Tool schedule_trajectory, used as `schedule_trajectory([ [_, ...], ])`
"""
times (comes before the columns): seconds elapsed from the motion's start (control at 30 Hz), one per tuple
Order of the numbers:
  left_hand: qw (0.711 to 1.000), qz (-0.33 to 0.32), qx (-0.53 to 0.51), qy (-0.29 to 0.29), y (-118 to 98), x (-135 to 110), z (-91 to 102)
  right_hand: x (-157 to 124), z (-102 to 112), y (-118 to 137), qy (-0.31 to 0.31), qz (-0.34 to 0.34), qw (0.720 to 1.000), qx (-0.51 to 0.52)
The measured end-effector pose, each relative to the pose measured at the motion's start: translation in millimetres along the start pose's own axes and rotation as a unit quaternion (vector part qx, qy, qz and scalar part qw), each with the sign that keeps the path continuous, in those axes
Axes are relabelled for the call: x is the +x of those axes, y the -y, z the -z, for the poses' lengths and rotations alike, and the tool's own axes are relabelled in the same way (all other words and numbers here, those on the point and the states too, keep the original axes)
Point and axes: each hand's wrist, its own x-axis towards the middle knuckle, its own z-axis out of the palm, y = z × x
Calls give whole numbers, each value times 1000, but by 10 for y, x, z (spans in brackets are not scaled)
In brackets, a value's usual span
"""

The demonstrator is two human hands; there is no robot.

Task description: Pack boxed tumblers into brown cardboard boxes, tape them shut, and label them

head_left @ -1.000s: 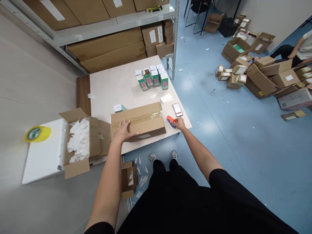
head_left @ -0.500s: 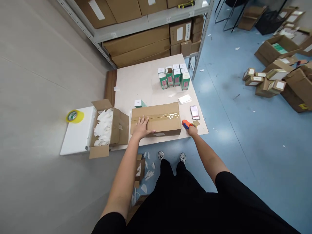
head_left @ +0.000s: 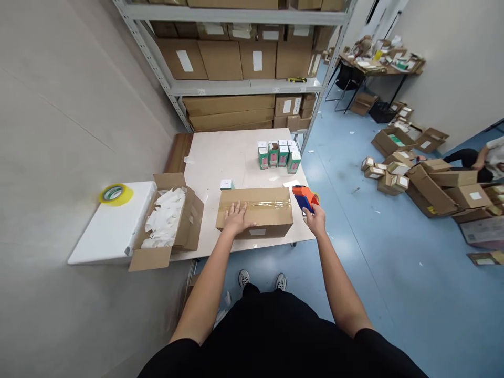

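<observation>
A closed brown carton [head_left: 264,209] with clear tape along its top seam lies at the front of the pale table [head_left: 220,157]. My left hand [head_left: 238,217] rests flat on the carton's left end, fingers spread. My right hand [head_left: 315,219] grips an orange and blue tape dispenser [head_left: 305,198], lifted just off the carton's right end. A small white and green box [head_left: 227,184] stands behind the carton.
An open carton of white paper filling [head_left: 167,220] sits left, beside a white board [head_left: 110,223] carrying a yellow tape roll [head_left: 115,193]. Several green boxes [head_left: 277,154] stand at the table's back. Shelving [head_left: 236,58] holds cartons. Loose cartons [head_left: 417,173] litter the blue floor; another person [head_left: 482,157] crouches at right.
My right hand has picked the tape dispenser up from the table and raised it beside the carton's right end. My left hand stays on the carton. The camera has tilted upward.
</observation>
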Motion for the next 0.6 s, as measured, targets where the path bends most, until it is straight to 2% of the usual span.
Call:
schedule_trajectory([
  [0.07,1000,-1,-2,-3,-11,-25,5,24,-148,397,10,28,999,20],
  [0.13,1000,3,-1,2,-22,-54,19,17,-388,738,72,68,993,68],
  [0.23,1000,10,4,11,-34,-102,29,-38,-791,1030,157,99,973,141],
  [0.3,1000,10,3,9,-34,-138,16,-84,-985,1065,190,96,962,170],
  [0.37,1000,3,-2,0,-31,-171,-12,-117,-1072,1013,208,85,957,184],
  [0.6,1000,-9,-19,-16,-36,-216,-8,-106,-907,819,265,87,945,170],
])
